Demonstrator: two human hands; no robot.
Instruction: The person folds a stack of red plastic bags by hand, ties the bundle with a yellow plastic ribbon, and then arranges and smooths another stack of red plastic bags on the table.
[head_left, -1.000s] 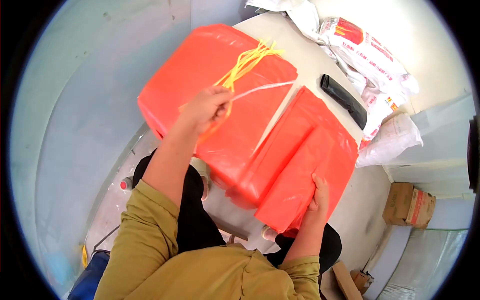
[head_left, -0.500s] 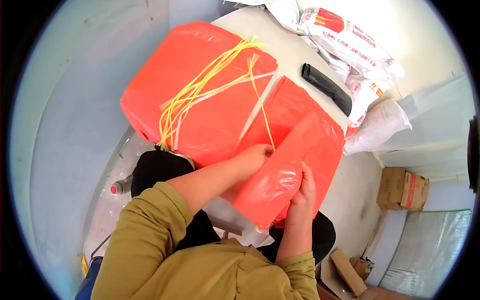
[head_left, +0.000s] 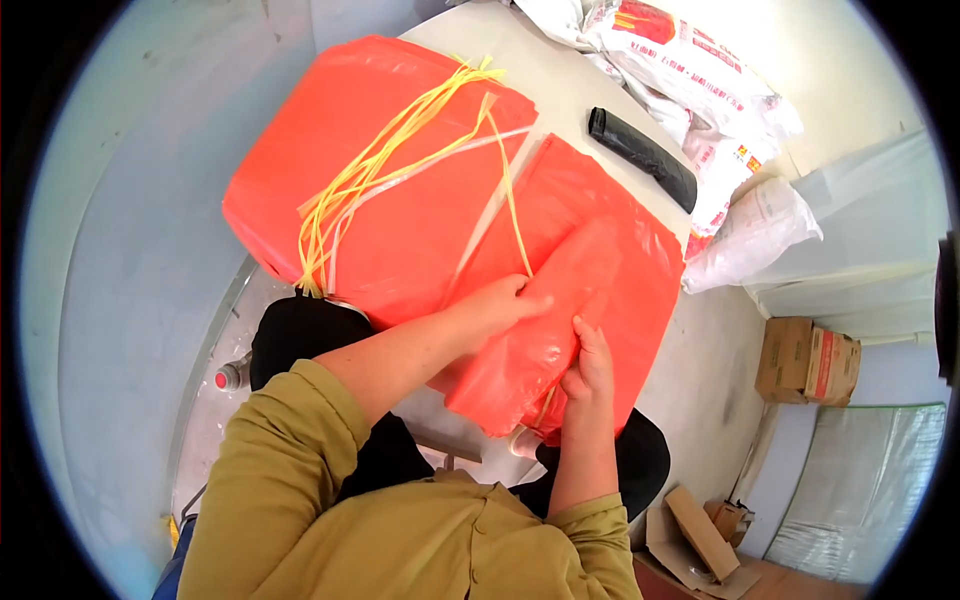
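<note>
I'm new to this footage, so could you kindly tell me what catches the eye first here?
The bright orange plastic bags dominate: a thick stack on the pale table, with yellow ties draped across it. Nearer the person, the left hand and right hand press on a folded orange bundle lying on a smaller pile of bags. Beyond lie a black roll and printed white sacks.

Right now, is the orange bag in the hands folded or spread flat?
Folded. The orange bag is doubled into a narrow bundle, gripped by the left hand and right hand.
</note>
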